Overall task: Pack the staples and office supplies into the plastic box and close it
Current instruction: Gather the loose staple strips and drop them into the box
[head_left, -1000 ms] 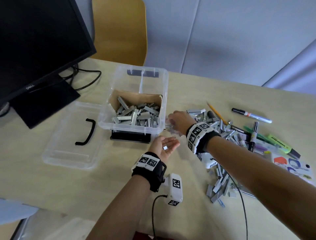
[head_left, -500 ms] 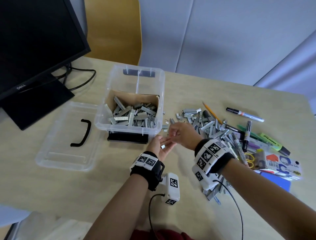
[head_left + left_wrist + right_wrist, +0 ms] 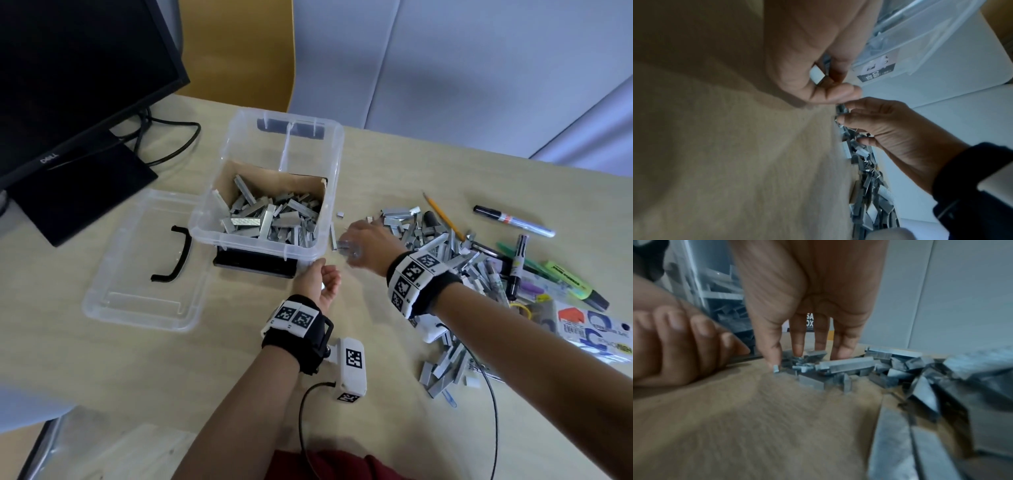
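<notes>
A: Head view first. Where are the hands?

B: The right hand [image 3: 368,246] reaches to the near edge of the loose staple pile [image 3: 442,246], fingers down among small pieces. The left hand [image 3: 320,281] sits just beside it, palm up and cupped, against the near corner of the plastic box [image 3: 329,192]. The box lies just beyond the left hand, so that hand is nearer the drop. Its lid [image 3: 137,274] lies open on the table [image 3: 137,377], left of both hands.

A: Left wrist view?

B: The left hand's [image 3: 807,68] fingers curl round a few short staple bits. The right hand [image 3: 890,129] picks at the pile's tip; the strips run in a ragged line away from it.

A: Right wrist view?

B: The right fingers [image 3: 774,353] point straight down, spread narrowly, tips touching grey metal strips: hard, glossy, square-edged bars lying every which way. I can't tell if one is pinched. Markers [image 3: 513,222] and a pencil [image 3: 442,214] wait beyond the right hand.
</notes>
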Available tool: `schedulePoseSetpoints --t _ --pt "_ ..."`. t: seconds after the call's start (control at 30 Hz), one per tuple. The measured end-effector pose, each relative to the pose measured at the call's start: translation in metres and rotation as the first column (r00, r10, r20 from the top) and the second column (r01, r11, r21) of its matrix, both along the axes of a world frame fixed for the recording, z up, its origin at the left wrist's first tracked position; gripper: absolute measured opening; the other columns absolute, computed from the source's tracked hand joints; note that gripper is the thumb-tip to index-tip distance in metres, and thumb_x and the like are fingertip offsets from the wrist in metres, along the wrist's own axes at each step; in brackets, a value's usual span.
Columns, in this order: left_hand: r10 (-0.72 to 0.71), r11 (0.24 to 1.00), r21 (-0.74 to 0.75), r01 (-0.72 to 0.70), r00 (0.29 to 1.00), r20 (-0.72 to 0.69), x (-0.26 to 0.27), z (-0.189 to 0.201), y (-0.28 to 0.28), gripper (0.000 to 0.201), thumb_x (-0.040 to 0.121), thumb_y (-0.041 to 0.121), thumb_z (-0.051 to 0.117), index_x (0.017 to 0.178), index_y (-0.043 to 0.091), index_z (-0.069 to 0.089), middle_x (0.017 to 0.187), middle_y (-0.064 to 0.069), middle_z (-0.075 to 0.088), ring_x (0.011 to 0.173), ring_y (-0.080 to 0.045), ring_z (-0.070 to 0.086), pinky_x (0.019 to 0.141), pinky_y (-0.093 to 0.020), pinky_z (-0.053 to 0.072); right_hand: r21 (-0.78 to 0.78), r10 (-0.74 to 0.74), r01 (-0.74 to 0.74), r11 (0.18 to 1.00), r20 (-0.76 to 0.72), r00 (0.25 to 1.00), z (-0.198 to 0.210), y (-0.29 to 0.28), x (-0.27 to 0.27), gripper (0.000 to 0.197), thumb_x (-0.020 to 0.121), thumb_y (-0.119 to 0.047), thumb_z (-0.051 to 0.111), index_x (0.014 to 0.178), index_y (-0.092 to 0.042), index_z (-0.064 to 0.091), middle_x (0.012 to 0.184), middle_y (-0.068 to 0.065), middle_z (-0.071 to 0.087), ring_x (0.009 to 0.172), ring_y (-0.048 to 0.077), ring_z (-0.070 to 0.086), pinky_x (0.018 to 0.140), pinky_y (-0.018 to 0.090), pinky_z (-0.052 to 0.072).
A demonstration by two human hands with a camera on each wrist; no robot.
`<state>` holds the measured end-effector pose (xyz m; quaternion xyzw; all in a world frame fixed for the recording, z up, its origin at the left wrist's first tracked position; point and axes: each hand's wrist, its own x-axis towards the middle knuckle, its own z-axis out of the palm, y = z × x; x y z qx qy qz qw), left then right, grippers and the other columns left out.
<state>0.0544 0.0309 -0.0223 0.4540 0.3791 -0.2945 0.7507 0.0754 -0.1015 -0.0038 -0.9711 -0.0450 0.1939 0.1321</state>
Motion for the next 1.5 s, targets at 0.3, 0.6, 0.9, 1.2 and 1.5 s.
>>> schedulePoseSetpoints --t 0.3,0.6,0.9,1.2,1.5 --pt "0.036 0.999 -0.036 -0.034 0.999 0.04 0.004 -0.002 0.01 0.035 0.098 0.017 0.04 0.071 0.001 0.054 0.042 -0.005 0.06 0.034 -0.01 0.057 0.036 -0.013 0.045 0.095 -0.06 0.058 0.994 0.019 0.998 -0.006 0.008 -0.005 0.014 0.079 -0.019 0.068 0.088 -0.01 0.062 0.109 0.005 0.053 0.104 0.026 0.051 0.096 0.035 0.042" --pt "0.022 1.0 0.012 -0.023 0.997 0.078 0.0 -0.002 0.003 0.033 0.096 0.014 0.038 0.07 0.002 0.054 0.043 -0.004 0.061 0.036 -0.01 0.058 0.038 -0.013 0.046 0.194 -0.243 0.235 0.952 0.022 0.97 -0.005 -0.002 -0.013 0.022 0.072 -0.013 0.075 0.085 -0.001 0.063 0.096 0.006 0.046 0.097 0.026 0.051 0.081 0.026 0.04" --pt "-0.022 0.995 -0.091 0.029 0.997 0.075 -0.002 0.003 -0.001 0.032 0.098 0.015 0.038 0.077 -0.001 0.055 0.071 -0.014 0.062 0.069 -0.022 0.06 0.06 -0.024 0.055 0.367 -0.283 0.225 0.903 0.112 0.953 0.02 0.006 -0.033 0.016 0.073 -0.012 0.073 0.085 -0.006 0.065 0.1 0.0 0.047 0.09 0.012 0.042 0.073 0.014 0.033" --pt "-0.143 0.98 -0.135 0.145 0.989 0.027 -0.002 0.001 0.004 0.031 0.097 0.023 0.038 0.074 0.013 0.055 0.046 0.003 0.058 0.036 -0.007 0.05 0.032 -0.012 0.033 0.342 -0.105 0.069 0.937 0.088 0.991 0.025 0.026 -0.045 0.017 0.077 -0.022 0.071 0.09 -0.011 0.065 0.111 -0.001 0.053 0.103 0.015 0.04 0.087 0.022 0.027" --pt "-0.138 0.986 -0.089 0.141 0.989 0.048 0.001 -0.011 0.021 0.038 0.098 0.029 0.035 0.064 0.014 0.045 0.035 0.005 0.045 0.025 -0.006 0.034 0.032 -0.009 0.023 0.131 -0.229 0.229 0.965 -0.016 0.973 -0.002 0.019 -0.047 0.043 0.086 -0.015 0.059 0.128 -0.015 0.051 0.124 0.005 0.052 0.118 0.025 0.042 0.099 0.032 0.034"
